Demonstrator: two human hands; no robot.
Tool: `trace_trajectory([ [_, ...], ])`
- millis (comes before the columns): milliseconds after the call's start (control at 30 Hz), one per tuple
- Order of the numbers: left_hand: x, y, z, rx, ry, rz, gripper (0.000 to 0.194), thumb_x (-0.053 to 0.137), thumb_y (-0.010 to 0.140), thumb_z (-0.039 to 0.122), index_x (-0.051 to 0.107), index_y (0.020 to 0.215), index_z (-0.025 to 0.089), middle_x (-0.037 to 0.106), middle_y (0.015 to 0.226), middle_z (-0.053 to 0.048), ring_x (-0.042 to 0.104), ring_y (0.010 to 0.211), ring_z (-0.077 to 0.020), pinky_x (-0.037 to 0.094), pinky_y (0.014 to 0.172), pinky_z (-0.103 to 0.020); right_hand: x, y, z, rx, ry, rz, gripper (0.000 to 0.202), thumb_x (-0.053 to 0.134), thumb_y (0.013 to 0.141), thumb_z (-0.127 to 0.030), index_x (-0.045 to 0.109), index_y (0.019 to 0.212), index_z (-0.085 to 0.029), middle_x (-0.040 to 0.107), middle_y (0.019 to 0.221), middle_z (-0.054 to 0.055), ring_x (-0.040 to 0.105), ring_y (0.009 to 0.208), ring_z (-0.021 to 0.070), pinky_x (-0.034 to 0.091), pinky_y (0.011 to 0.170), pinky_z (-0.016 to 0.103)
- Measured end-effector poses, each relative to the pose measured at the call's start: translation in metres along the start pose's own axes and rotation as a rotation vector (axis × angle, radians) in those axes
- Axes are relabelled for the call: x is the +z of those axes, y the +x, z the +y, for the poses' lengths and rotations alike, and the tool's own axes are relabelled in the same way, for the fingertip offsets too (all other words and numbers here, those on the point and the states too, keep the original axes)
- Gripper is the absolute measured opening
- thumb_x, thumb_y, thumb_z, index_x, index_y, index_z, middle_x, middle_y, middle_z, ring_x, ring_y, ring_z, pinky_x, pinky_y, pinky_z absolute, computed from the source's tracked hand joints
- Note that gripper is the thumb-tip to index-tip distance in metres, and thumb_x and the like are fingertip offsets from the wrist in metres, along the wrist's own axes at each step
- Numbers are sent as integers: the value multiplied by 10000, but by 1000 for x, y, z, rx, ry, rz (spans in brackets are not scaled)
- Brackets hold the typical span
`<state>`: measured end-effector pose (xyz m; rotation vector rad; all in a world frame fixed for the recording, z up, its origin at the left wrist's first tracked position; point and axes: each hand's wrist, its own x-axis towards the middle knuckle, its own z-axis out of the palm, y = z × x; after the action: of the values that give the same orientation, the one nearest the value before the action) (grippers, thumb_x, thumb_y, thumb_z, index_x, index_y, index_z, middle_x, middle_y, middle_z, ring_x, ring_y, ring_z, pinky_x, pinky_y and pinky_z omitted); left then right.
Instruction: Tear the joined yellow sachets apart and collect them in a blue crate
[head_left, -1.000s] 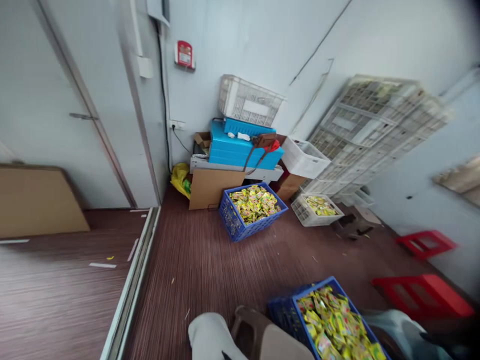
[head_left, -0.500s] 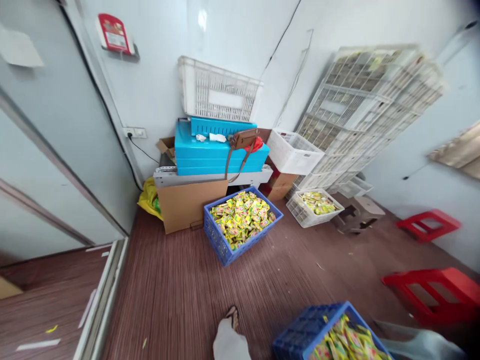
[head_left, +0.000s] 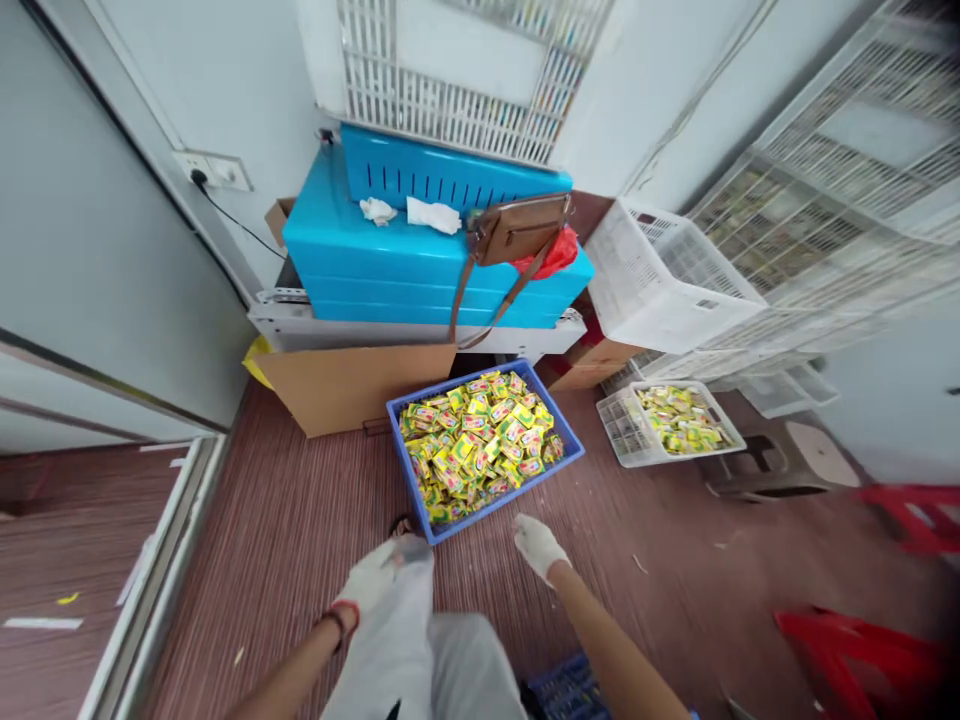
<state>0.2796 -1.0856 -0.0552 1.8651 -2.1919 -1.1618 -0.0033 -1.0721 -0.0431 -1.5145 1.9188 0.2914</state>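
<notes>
A blue plastic crate point(head_left: 415, 478) heaped with small yellow-and-green packets point(head_left: 480, 440) sits on the floor in front of me. My left hand point(head_left: 369, 578), in a white glove, is at my grey trouser leg, left of the crate's near corner. Its fingers are too blurred to make out. My right hand point(head_left: 538, 548), also gloved, hangs just off the crate's near right side, apart from it. Its fingers are loosely bent and nothing shows in them.
Behind the crate stand a cardboard sheet point(head_left: 352, 385) and a blue cabinet point(head_left: 375, 275) bearing a brown bag point(head_left: 521, 230). Right are a white crate of packets point(head_left: 628, 428), a stool point(head_left: 795, 460) and stacked white crates point(head_left: 795, 200). Another blue crate point(head_left: 570, 690) is partly behind my right arm.
My view has moved closer to the blue crate and lower. Both gloved hands have come into view near it. The second blue crate is now mostly out of sight.
</notes>
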Motion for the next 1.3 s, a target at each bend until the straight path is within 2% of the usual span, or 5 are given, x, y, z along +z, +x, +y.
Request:
trace_trajectory([
  [267, 42, 197, 20, -99, -10, -53, 346, 408, 884, 305, 495, 1208, 219, 538, 1243, -60, 534, 1093, -192, 431, 909, -308, -44, 179, 49, -192, -272, -83, 353, 543, 784, -188, 548, 1136, -181, 521, 1231, 105, 456, 1154, 221, 352, 950, 349],
  [500, 133, 326, 57, -200, 70, 92, 401, 496, 857, 359, 465, 1203, 159, 449, 1272, -101, 457, 1131, -251, 372, 947, -497, -36, 350, 99, -540, -499, -113, 565, 576, 713, -416, 473, 1244, -254, 246, 1460, 97, 147, 1325, 345, 54, 1027, 546],
  [867, 231, 277, 95, -378, 277, 160, 471, 609, 640, 270, 568, 1108, 240, 449, 1242, -105, 371, 1178, -319, 209, 1041, -449, -47, 362, 285, -644, -605, -338, 671, 565, 715, -381, 368, 1343, -253, 277, 1448, 110, 213, 1322, 302, 44, 1047, 504],
  [1067, 243, 248, 84, -503, 332, 265, 402, 498, 769, 313, 540, 1139, 161, 409, 1286, -178, 333, 1226, -324, 193, 1035, -480, -71, 380, 228, -717, -435, -57, 613, 528, 754, -422, 377, 1328, -271, 309, 1415, 92, 268, 1273, 300, 177, 1024, 420],
  [1300, 194, 396, 117, -200, 298, 335, 553, 549, 752, 436, 442, 1254, 230, 337, 1344, -133, 240, 1266, -336, 88, 1046, -527, -32, 430, 133, -731, -492, -23, 712, 570, 706, -492, 367, 1322, -197, 268, 1419, 126, 111, 1297, 393, 43, 1015, 534],
])
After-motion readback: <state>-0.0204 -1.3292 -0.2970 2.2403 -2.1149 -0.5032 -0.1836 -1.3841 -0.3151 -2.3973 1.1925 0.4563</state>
